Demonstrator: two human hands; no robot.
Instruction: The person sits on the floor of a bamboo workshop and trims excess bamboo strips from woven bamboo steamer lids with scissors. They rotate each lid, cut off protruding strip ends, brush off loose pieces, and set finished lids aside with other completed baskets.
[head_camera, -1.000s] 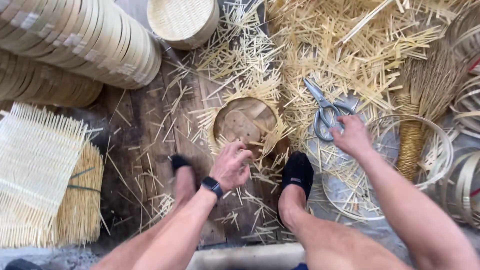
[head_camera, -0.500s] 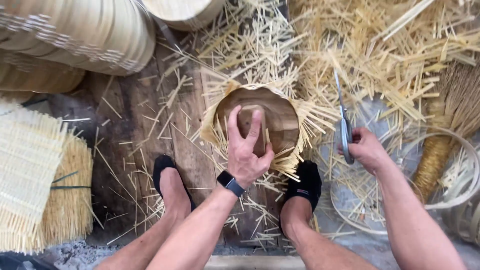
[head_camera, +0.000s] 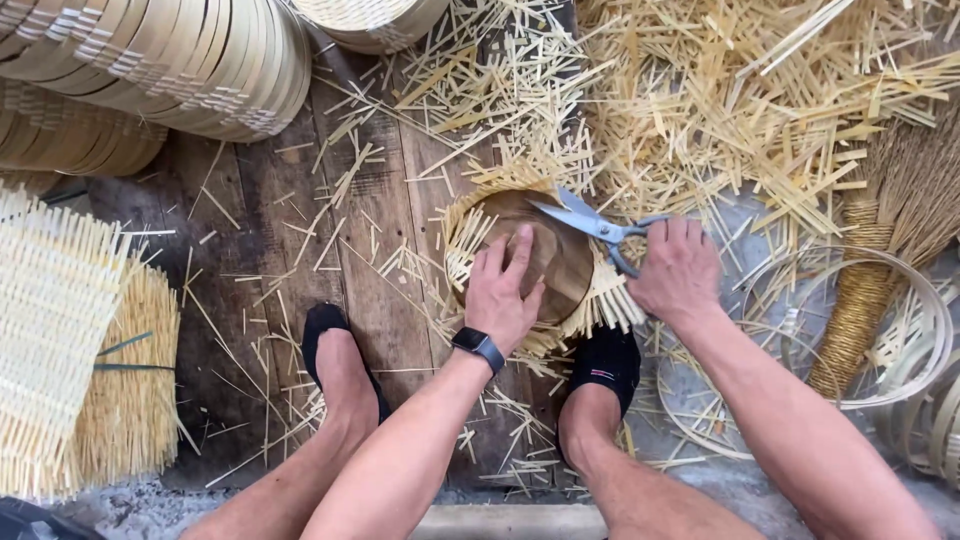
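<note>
The left hand (head_camera: 507, 290) lies flat on a round wooden form (head_camera: 545, 255), with the fingers spread and pressing down, not closed around anything. This keeps the form steady, so the woven bamboo mat (head_camera: 470, 240) under it cannot slide; only the frayed strip ends of the mat show, standing out around the rim, just beyond the fingertips. The right hand (head_camera: 678, 268) has its fingers closed in the handles of the metal scissors (head_camera: 590, 225). The blades are open and point toward the left fingers, lying over the upper edge of the form, close to the strip ends there. The form rests on the dark wooden board (head_camera: 330, 200) between the two feet in black socks (head_camera: 605, 360), near the body, which seems to give good control. Loose bamboo cuttings (head_camera: 760, 90) lie beyond the right fingers, and stacked bamboo hoops (head_camera: 170, 60) lie far from the left fingers
</note>
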